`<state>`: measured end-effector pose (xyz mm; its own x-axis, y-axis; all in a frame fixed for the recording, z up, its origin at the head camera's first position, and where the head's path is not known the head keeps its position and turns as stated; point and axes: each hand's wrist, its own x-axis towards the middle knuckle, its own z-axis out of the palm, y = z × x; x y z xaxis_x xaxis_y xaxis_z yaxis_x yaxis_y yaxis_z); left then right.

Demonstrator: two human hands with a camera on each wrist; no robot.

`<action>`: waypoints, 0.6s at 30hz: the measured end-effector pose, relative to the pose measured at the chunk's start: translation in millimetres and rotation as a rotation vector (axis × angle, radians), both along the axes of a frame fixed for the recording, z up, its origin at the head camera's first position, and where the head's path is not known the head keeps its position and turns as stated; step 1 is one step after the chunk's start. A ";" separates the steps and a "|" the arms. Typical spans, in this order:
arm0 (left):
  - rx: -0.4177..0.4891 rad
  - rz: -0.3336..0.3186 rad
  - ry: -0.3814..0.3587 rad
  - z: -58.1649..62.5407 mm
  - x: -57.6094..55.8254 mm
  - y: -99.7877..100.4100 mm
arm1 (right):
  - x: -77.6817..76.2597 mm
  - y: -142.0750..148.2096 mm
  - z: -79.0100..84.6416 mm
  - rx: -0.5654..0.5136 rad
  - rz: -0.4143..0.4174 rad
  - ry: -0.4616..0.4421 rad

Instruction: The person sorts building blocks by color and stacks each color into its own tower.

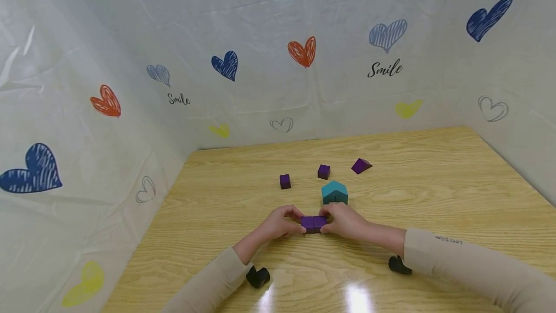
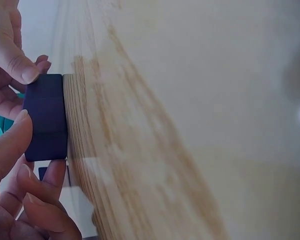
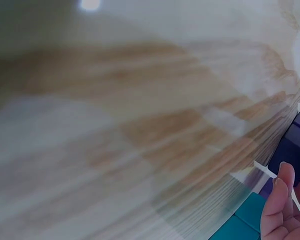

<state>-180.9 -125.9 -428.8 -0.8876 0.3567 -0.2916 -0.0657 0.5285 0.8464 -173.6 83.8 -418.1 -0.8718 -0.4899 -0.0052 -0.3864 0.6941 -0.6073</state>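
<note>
Two purple blocks sit end to end on the table, a left purple block point(image 1: 307, 224) and a right purple block point(image 1: 320, 224), their faces meeting. My left hand point(image 1: 282, 222) pinches the left one between thumb and fingers. From the other side my right hand point(image 1: 345, 221) pinches the right one. The left wrist view shows the joined purple blocks point(image 2: 46, 117) with fingertips at both ends. Just behind the right hand stands a teal block point(image 1: 334, 191) with a peaked outline, its lower part partly hidden by that hand.
Farther back lie two small purple cubes, one on the left point(image 1: 284, 181) and one in the middle point(image 1: 324, 172), and a purple wedge point(image 1: 361, 165) on the right. A white sheet printed with hearts point(image 1: 260, 95) hangs behind the wooden table point(image 1: 434, 187).
</note>
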 end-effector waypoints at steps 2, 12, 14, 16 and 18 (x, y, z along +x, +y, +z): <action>-0.002 0.000 -0.002 -0.1 0.0 -0.3 | -0.4 0.5 -0.3 0.003 0.005 0.004; -0.005 -0.001 -0.002 -1.1 -1.4 0.0 | 0.4 1.4 1.2 0.000 0.024 0.000; -0.008 -0.001 -0.001 -1.1 -1.4 0.2 | 0.6 1.2 1.3 0.001 0.022 -0.001; -0.012 -0.003 0.006 -0.4 -1.0 0.5 | 0.6 1.3 0.9 0.003 0.019 -0.001; -0.016 -0.004 0.011 0.2 -0.9 1.0 | 0.6 1.4 0.5 0.002 0.013 -0.004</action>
<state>-181.7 -125.0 -428.5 -0.8892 0.3557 -0.2878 -0.0543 0.5425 0.8383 -173.0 85.2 -417.7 -0.8654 -0.5010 -0.0091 -0.3931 0.6901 -0.6077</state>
